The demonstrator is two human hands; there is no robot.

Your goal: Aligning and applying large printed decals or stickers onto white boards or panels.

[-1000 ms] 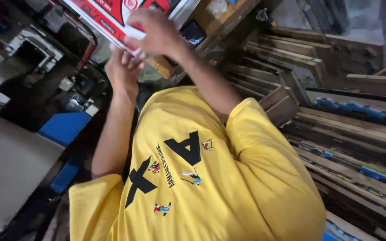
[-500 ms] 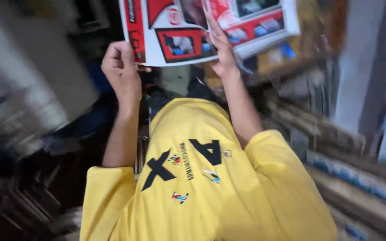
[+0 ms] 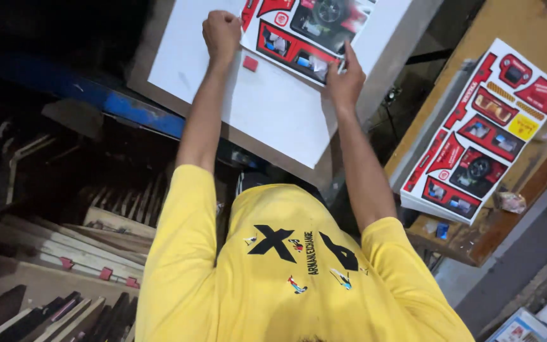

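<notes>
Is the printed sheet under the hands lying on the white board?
Yes, the red printed sheet lies flat on the white board, with both hands on it.

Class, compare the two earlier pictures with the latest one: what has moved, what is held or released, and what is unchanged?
The printed sheet, earlier held up in the air, now lies flat on the white board. The left hand rests closed at its left edge; the right hand presses its lower right corner, fingers flat rather than in a grip. Unchanged: both hands stay on the sheet, and the yellow shirt.
</notes>
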